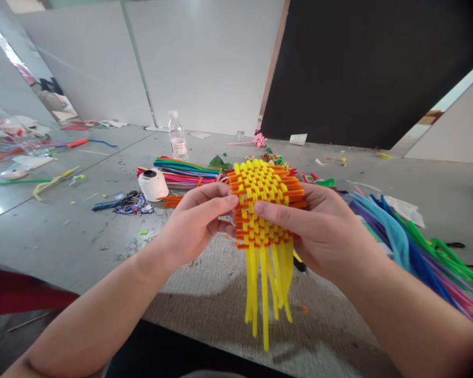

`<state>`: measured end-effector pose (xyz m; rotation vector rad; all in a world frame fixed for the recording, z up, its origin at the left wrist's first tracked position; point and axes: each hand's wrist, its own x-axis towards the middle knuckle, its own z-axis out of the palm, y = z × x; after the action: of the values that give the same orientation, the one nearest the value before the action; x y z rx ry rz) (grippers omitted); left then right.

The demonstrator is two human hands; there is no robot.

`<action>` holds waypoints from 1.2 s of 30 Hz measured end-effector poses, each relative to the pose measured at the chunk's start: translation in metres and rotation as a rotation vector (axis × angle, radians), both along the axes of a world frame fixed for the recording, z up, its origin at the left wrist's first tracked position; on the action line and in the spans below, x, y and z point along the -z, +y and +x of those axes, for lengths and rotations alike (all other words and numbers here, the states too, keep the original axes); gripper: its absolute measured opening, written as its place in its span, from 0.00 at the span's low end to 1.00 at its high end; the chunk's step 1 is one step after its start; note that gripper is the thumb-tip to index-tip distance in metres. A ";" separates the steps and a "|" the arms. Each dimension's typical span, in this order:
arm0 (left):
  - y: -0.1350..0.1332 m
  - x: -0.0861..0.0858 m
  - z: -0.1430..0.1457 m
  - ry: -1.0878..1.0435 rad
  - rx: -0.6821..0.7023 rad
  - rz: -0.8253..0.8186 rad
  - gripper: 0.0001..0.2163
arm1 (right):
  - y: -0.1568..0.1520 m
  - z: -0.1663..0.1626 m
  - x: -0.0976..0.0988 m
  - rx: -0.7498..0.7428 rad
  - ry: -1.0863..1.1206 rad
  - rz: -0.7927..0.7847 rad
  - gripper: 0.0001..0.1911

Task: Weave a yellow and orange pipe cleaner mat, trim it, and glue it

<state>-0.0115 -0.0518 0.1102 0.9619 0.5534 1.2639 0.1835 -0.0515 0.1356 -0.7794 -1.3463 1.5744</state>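
Note:
A woven piece of yellow and orange pipe cleaners [264,226] is held up above the table between my two hands. Loose yellow ends hang down from its lower edge, and orange ends stick out on the right. My left hand [199,218] pinches the left edge, thumb on the front. My right hand [319,226] grips the right side, its thumb pressed flat across the front weave and its other fingers hidden behind. Behind my left hand, several orange pipe cleaners [172,201] lie on the table.
Behind the hands are a white spool [153,185], a bundle of coloured pipe cleaners [187,170] and a plastic bottle [177,139]. Pliers [114,202] lie at left. More pipe cleaners [410,257] spread at right. A pink flower [259,140] lies farther back.

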 end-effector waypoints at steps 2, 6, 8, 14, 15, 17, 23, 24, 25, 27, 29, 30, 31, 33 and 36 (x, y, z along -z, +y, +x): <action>-0.001 -0.001 0.000 0.037 0.011 -0.035 0.08 | -0.003 0.000 0.000 -0.011 -0.014 -0.025 0.17; -0.006 -0.003 0.003 0.082 0.042 -0.059 0.08 | -0.008 -0.001 -0.002 -0.048 -0.006 -0.082 0.17; -0.009 -0.003 0.003 0.054 0.032 -0.078 0.07 | -0.010 -0.003 -0.002 -0.054 -0.009 -0.081 0.14; -0.012 -0.003 0.002 0.009 0.113 -0.135 0.07 | -0.014 -0.002 -0.002 -0.045 -0.041 -0.037 0.09; -0.011 -0.003 0.002 0.018 0.110 -0.133 0.07 | -0.014 -0.002 -0.002 -0.035 -0.046 -0.030 0.10; -0.010 -0.003 0.001 0.040 0.080 -0.111 0.08 | -0.013 -0.001 -0.001 -0.022 -0.047 -0.024 0.11; -0.008 -0.002 0.003 0.062 -0.081 -0.058 0.10 | -0.006 0.000 0.000 -0.043 -0.055 -0.013 0.15; -0.007 -0.002 0.003 0.056 -0.090 -0.063 0.10 | -0.005 0.000 0.001 -0.043 -0.058 -0.015 0.16; -0.007 -0.001 0.003 0.044 -0.092 -0.063 0.10 | -0.005 0.000 0.001 -0.039 -0.060 -0.014 0.15; -0.007 0.000 0.004 0.009 -0.073 -0.046 0.11 | -0.006 -0.001 0.001 0.002 -0.053 -0.002 0.13; -0.005 0.002 0.005 0.012 -0.014 -0.025 0.12 | -0.005 -0.002 0.000 0.084 -0.019 0.029 0.09; -0.004 0.004 0.006 0.035 0.022 -0.016 0.13 | -0.004 -0.003 0.000 0.129 0.005 0.042 0.08; -0.003 0.006 0.007 0.065 0.052 -0.011 0.14 | -0.003 -0.004 0.000 0.175 0.032 0.052 0.07; 0.000 0.012 0.010 0.109 0.073 -0.002 0.14 | 0.001 -0.006 0.000 0.266 0.087 0.063 0.08; 0.004 0.019 0.013 0.103 0.000 0.005 0.13 | 0.007 -0.008 0.004 0.336 0.118 0.065 0.11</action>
<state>0.0014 -0.0478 0.0917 1.0352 0.6306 1.2215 0.1758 -0.0442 0.1318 -0.8122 -1.1103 1.2848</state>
